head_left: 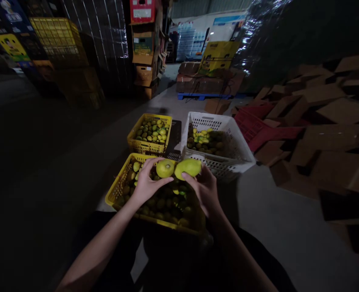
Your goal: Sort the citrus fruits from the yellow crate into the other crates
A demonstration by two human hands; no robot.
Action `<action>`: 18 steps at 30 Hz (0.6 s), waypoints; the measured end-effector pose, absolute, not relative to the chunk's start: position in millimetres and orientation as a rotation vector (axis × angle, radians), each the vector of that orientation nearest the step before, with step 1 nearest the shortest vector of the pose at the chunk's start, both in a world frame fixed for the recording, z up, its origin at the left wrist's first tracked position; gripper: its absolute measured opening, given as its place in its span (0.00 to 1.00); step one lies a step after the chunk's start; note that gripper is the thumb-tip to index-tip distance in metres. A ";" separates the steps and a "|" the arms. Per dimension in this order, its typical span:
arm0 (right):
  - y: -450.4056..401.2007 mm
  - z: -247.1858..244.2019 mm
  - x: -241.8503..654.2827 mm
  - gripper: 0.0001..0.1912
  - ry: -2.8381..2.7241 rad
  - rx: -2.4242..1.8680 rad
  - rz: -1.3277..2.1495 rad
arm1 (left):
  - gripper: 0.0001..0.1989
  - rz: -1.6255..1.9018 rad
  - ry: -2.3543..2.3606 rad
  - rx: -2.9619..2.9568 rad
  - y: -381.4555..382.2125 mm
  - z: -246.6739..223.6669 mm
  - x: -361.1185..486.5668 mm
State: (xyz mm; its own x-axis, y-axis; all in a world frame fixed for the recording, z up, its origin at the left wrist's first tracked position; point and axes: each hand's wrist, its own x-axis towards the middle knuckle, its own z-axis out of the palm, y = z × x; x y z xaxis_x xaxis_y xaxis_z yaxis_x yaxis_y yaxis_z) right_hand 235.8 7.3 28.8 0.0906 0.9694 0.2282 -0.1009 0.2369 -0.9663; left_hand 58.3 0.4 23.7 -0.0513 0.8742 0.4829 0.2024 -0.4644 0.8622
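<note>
My left hand [145,182] is closed around a round yellow-green lemon [165,168], its end facing me. A longer yellow-green lemon [188,168] sits in my right hand [206,190], thumb across its near side. The two fruits are side by side, almost touching, above a yellow crate [112,198]. That crate holds many lemons, partly hidden by my hands and forearms and dim in shadow. Beyond it stands a smaller-looking yellow crate [132,142] of green and yellow lemons. To its right is a white crate [237,156], partly filled with lemons.
Flattened and open cardboard boxes [328,138] are heaped at the right, with a red crate [252,125] among them. Farther back are stacked cartons [144,44], a blue pallet [200,96] bearing boxes, and a yellow crate [57,40] on a stack at left.
</note>
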 end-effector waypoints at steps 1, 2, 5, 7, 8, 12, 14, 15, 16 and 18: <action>7.5 30.5 235.4 0.18 -1.099 -0.952 1.138 | 0.27 1.557 1.139 1.648 1.4 22.0 58.0; 7.9 32.0 235.1 0.18 -1.033 -0.901 1.234 | 0.27 1.555 1.129 1.628 2.3 20.3 57.7; 8.9 34.3 234.3 0.20 -0.912 -0.768 1.398 | 0.28 1.545 1.092 1.596 3.9 16.5 58.1; 9.4 33.8 233.8 0.21 -0.881 -0.750 1.416 | 0.28 1.555 1.062 1.602 3.7 15.9 59.4; 9.6 33.0 233.7 0.21 -0.892 -0.767 1.401 | 0.28 1.563 1.048 1.611 3.3 16.2 60.1; 9.9 28.0 235.8 0.25 -1.188 -0.913 1.140 | 0.28 1.613 1.048 1.692 1.3 20.3 59.5; 9.1 25.9 237.6 0.27 -1.406 -0.961 0.862 | 0.27 1.638 1.061 1.767 0.4 23.4 56.7; 8.2 25.3 238.3 0.28 -1.498 -0.971 0.715 | 0.27 1.644 1.063 1.810 -0.2 25.2 55.1; 7.1 25.1 238.7 0.28 -1.569 -0.979 0.582 | 0.27 1.645 1.063 1.854 -0.9 27.0 53.6; 4.5 25.4 238.7 0.25 -1.634 -0.990 0.395 | 0.27 1.638 1.066 1.941 -2.8 30.6 51.8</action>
State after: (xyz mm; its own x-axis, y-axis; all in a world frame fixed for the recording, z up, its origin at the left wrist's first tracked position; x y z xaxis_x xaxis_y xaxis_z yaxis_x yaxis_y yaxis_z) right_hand 238.7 4.5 25.4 -0.0183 0.7708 0.6368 0.3947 0.5908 -0.7037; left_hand 51.8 -2.8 30.6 0.0305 0.7497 0.6611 0.3007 -0.6376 0.7092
